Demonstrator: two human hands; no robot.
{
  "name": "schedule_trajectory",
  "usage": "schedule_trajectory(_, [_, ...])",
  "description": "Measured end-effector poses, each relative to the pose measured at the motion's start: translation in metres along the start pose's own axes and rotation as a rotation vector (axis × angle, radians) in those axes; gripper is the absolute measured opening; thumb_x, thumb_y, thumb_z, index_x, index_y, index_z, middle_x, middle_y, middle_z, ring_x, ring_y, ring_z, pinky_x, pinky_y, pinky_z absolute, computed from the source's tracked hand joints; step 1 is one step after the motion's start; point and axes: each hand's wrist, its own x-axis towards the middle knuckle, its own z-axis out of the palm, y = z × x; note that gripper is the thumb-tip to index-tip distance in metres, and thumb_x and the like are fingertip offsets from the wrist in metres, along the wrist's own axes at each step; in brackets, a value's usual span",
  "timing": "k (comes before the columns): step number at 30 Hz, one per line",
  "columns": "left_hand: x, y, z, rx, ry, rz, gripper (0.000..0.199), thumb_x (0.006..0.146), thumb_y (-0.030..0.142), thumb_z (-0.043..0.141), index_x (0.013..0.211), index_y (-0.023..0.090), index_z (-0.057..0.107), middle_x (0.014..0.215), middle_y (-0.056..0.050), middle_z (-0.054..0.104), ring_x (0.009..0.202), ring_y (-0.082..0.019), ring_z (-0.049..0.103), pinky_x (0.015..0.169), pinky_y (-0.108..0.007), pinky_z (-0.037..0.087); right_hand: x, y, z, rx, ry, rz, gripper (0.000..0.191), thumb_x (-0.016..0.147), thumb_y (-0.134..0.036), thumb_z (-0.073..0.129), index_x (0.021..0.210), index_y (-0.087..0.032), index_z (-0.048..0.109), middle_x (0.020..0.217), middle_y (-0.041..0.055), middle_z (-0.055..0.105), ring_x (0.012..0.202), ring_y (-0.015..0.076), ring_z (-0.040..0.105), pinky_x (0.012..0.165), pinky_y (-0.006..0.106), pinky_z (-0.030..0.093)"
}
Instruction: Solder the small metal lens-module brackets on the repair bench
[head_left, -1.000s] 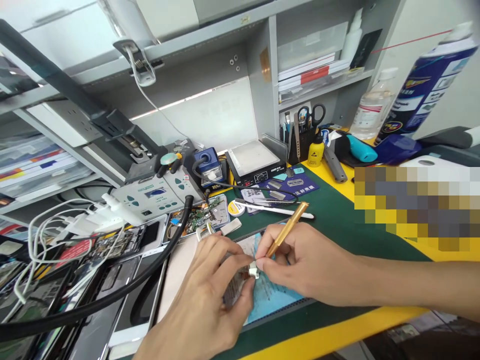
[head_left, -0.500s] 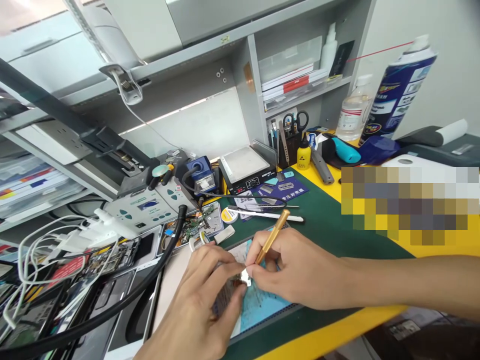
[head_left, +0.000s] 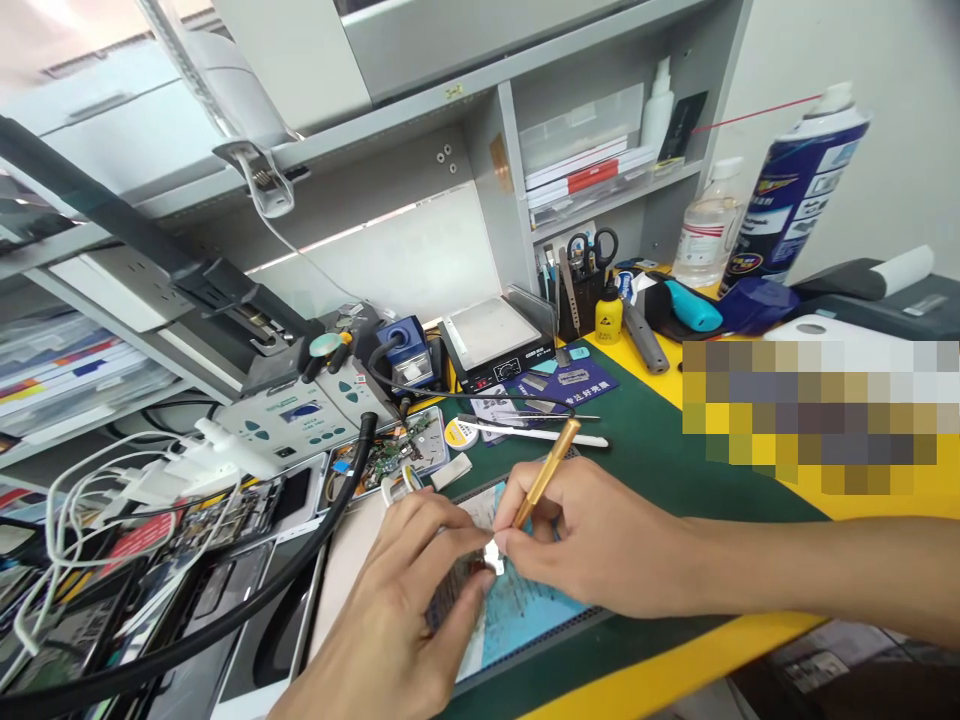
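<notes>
While the right grip (head_left: 600, 540) holds a tool (head_left: 551, 472), the left grip's (head_left: 405, 590) fingertips (head_left: 478, 588) pinch a shiny piece (head_left: 493, 557).

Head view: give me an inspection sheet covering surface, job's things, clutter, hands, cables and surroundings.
Surface: green mat, yellow border; blue pad beneath the hands.
Job's things: gold tool; small bright part, partly covered.
Clutter: phones at left; circuit boards and razor blade beyond the hands.
Hands: right hand grips gold tool; left hand at the part, grip unclear.
Cables: white cables tangled at left; black hose crossing the phones in view.
Surroundings: grey shelves behind; spray can and bottle far right.
</notes>
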Motion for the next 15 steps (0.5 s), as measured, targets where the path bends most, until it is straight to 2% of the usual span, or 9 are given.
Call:
schedule_trajectory(4, [-0.0006, -0.0008, 0.0002, -0.011, 0.004, -0.002, 0.028, 0.101, 0.011, 0.056, 0.123, 0.026, 0.063, 0.109, -0.006, 0.063, 0.110, -0.021, 0.057, 0.094, -0.035, 0.053, -0.0012, 0.0025, 0.0004, -0.011, -0.039, -0.002, 0.011, 0.084, -0.021, 0.064, 0.085, -0.018, 0.074, 0.063, -0.0045, 0.057, 0.054, 0.0108, 0.048, 0.047, 0.023, 0.034])
schedule_trajectory(15, [-0.0017, -0.0004, -0.0007, -0.018, -0.028, -0.031, 0.026, 0.102, 0.013, 0.056, 0.123, 0.026, 0.063, 0.109, -0.004, 0.063, 0.110, -0.021, 0.056, 0.095, -0.037, 0.049, -0.0012, 0.0048, 0.0010, -0.040, -0.027, -0.016, 0.011, 0.086, -0.020, 0.062, 0.085, -0.018, 0.073, 0.064, -0.0042, 0.055, 0.056, 0.0112, 0.047, 0.049, 0.024, 0.033])
